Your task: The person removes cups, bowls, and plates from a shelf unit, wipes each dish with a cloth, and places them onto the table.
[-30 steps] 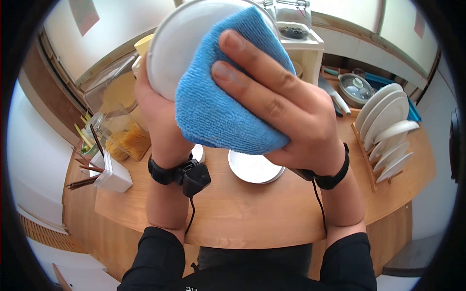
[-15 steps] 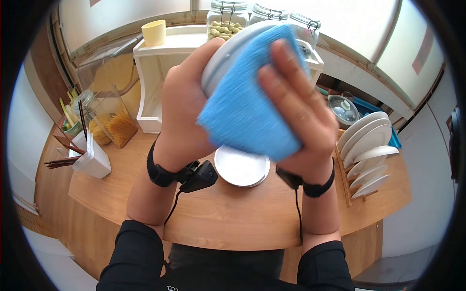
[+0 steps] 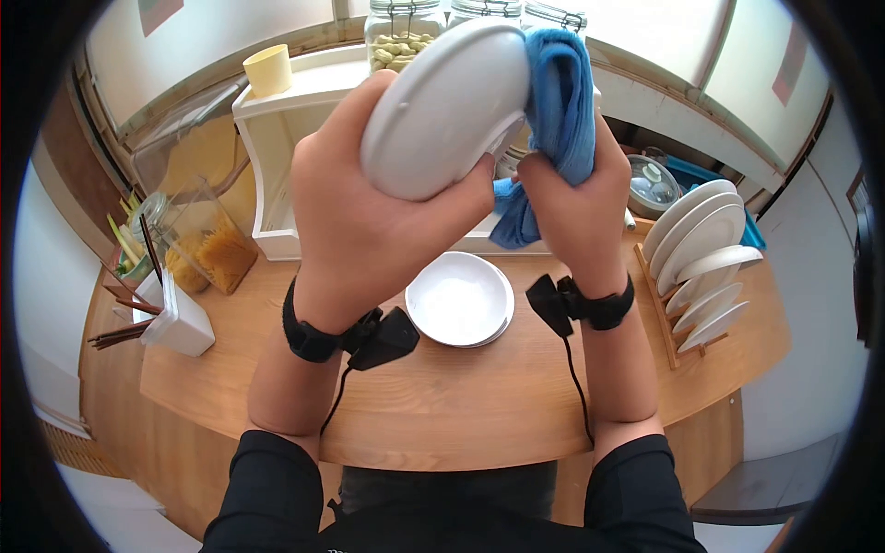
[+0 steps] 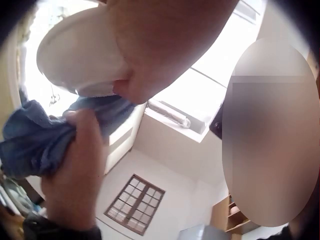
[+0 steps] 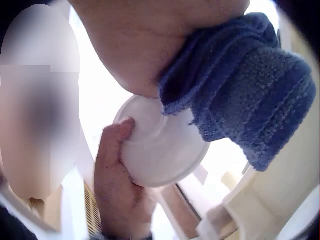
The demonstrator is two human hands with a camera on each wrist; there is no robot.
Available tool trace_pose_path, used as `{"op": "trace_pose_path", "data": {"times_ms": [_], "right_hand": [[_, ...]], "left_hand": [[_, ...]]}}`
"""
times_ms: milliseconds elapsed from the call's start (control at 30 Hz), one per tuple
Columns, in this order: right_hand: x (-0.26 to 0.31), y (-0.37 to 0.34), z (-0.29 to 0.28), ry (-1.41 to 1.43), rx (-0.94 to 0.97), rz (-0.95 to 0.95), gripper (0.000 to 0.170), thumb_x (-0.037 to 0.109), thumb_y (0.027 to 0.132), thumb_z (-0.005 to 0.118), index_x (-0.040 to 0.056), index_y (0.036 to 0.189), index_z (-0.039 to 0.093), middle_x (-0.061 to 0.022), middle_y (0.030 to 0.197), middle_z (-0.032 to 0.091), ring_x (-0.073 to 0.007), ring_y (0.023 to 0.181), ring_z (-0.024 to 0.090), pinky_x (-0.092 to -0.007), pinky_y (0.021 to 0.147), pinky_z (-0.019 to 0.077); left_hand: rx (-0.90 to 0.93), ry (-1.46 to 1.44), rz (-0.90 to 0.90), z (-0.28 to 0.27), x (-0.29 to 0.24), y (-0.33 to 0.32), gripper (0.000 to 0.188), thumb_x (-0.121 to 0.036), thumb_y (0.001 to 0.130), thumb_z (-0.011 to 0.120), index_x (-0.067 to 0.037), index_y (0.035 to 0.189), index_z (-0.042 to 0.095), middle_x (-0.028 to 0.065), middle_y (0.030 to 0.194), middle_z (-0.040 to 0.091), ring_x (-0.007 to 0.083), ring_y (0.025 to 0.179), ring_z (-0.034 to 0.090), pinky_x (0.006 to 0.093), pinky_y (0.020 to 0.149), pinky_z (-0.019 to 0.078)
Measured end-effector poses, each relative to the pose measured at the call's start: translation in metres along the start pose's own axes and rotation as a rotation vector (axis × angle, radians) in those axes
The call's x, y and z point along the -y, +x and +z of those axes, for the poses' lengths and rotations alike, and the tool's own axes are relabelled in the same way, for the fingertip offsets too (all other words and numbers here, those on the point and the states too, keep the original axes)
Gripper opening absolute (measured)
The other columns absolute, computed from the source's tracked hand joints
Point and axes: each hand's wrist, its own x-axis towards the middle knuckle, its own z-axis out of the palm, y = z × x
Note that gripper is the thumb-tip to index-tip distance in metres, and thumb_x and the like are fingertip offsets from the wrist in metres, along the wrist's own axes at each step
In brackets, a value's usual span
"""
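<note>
Tilted up in front of the shelf, a white dish [image 3: 447, 111] is gripped at its lower left edge by the left hand [image 3: 369, 217], thumb along one face. The right hand [image 3: 583, 203] holds a bunched blue cloth [image 3: 560, 101] against the dish's right edge; some of its fingers are hidden behind the cloth. In the left wrist view the cloth [image 4: 37, 140] hangs below the dish [image 4: 82, 55]. The right wrist view shows the left thumb on the dish [image 5: 165, 150], beside the cloth [image 5: 240, 85].
White stacked dishes [image 3: 459, 300] lie on the wooden table [image 3: 442, 405] below the hands. A rack of plates [image 3: 696, 240] stands right, a white chopstick holder [image 3: 180, 318] left. Behind are a white shelf [image 3: 277, 175], a yellow cup [image 3: 268, 71] and glass jars [image 3: 403, 41].
The cloth, spread over the dish's face before, is now bunched at its right edge, and the right hand has moved right. More of the dish shows, and the shelf and jars have come into view.
</note>
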Motion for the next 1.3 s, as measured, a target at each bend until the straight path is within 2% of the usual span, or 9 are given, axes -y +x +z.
{"op": "trace_pose_path", "data": {"times_ms": [67, 133, 233, 367, 567, 700, 867, 1100, 1300], "right_hand": [[0.007, 0.000, -0.001, 0.104, 0.049, 0.270, 0.083, -0.007, 0.071, 0.071, 0.0076, 0.153, 0.063, -0.0177, 0.156, 0.062, -0.0382, 0.132, 0.069, -0.0407, 0.103, 0.0613], [0.011, 0.001, 0.011, -0.143, -0.019, -0.522, 0.079, -0.003, 0.076, 0.069, 0.0005, 0.154, 0.059, -0.0251, 0.161, 0.056, -0.0348, 0.145, 0.060, -0.0426, 0.113, 0.0535], [0.003, 0.005, 0.020, -0.152, 0.062, -0.756, 0.079, -0.007, 0.073, 0.067, 0.0016, 0.151, 0.063, -0.0234, 0.163, 0.054, -0.0386, 0.147, 0.058, -0.0444, 0.116, 0.0507], [-0.004, 0.004, 0.012, -0.078, -0.076, -0.500, 0.083, -0.009, 0.070, 0.064, 0.0022, 0.152, 0.063, -0.0212, 0.162, 0.056, -0.0384, 0.143, 0.062, -0.0437, 0.114, 0.0531], [0.001, 0.008, 0.003, -0.221, 0.092, -0.760, 0.068, -0.001, 0.081, 0.083, 0.0076, 0.146, 0.070, -0.0195, 0.157, 0.061, -0.0378, 0.141, 0.063, -0.0428, 0.111, 0.0574], [0.009, 0.009, -0.004, 0.038, -0.030, -0.399, 0.057, -0.002, 0.086, 0.080, 0.0059, 0.142, 0.073, -0.0201, 0.156, 0.062, -0.0382, 0.137, 0.066, -0.0452, 0.113, 0.0556], [0.048, -0.002, -0.014, -0.003, 0.425, -0.473, 0.063, -0.004, 0.078, 0.082, 0.0055, 0.140, 0.074, -0.0167, 0.147, 0.069, -0.0349, 0.132, 0.069, -0.0436, 0.111, 0.0578], [0.003, 0.016, -0.020, -0.339, -0.060, -0.617, 0.062, -0.004, 0.081, 0.079, 0.0076, 0.141, 0.073, -0.0155, 0.149, 0.068, -0.0321, 0.125, 0.074, -0.0389, 0.102, 0.0628], [0.029, 0.009, -0.007, -0.304, 0.173, -0.888, 0.053, 0.009, 0.083, 0.082, 0.0064, 0.136, 0.077, -0.0158, 0.144, 0.071, -0.0302, 0.114, 0.078, -0.0362, 0.093, 0.0652]], "left_hand": [[0.008, -0.087, -0.084, -0.002, -0.004, 0.001, 0.065, -0.019, 0.077, 0.092, 0.004, 0.131, 0.066, 0.0107, 0.111, 0.079, 0.0196, 0.098, 0.077, 0.0333, 0.087, 0.0615], [-0.077, -0.088, -0.221, -0.009, -0.008, 0.005, 0.066, -0.020, 0.078, 0.093, 0.005, 0.132, 0.065, 0.0121, 0.115, 0.078, 0.0204, 0.102, 0.076, 0.0339, 0.090, 0.0609], [-0.070, -0.150, -0.202, -0.018, -0.002, 0.009, 0.063, -0.016, 0.080, 0.092, 0.005, 0.133, 0.065, 0.0131, 0.118, 0.077, 0.0195, 0.107, 0.074, 0.0343, 0.095, 0.0595], [-0.095, -0.494, -0.386, -0.005, 0.004, 0.007, 0.069, -0.024, 0.079, 0.096, 0.003, 0.135, 0.065, 0.0147, 0.121, 0.077, 0.0226, 0.109, 0.075, 0.0345, 0.095, 0.0601], [-0.112, -0.806, -0.474, -0.005, 0.015, 0.002, 0.067, -0.013, 0.089, 0.085, 0.004, 0.146, 0.054, 0.0157, 0.130, 0.071, 0.0242, 0.115, 0.073, 0.0373, 0.097, 0.0611], [0.065, -0.912, -0.501, -0.011, 0.020, 0.011, 0.067, -0.009, 0.092, 0.081, 0.004, 0.150, 0.049, 0.0163, 0.131, 0.070, 0.0249, 0.118, 0.072, 0.0371, 0.100, 0.0607], [0.032, -0.479, -0.560, -0.021, 0.021, 0.009, 0.071, -0.022, 0.084, 0.093, 0.006, 0.141, 0.059, 0.0144, 0.129, 0.073, 0.0215, 0.114, 0.073, 0.0351, 0.098, 0.0603], [0.034, -0.409, -0.400, -0.001, 0.004, 0.004, 0.070, -0.027, 0.080, 0.096, 0.004, 0.135, 0.066, 0.0125, 0.121, 0.078, 0.0174, 0.106, 0.074, 0.0346, 0.095, 0.0602], [-0.159, -0.253, -0.397, -0.011, 0.020, -0.008, 0.059, -0.024, 0.081, 0.094, 0.005, 0.128, 0.071, 0.0103, 0.115, 0.079, 0.0134, 0.104, 0.073, 0.0318, 0.092, 0.0597]]}}
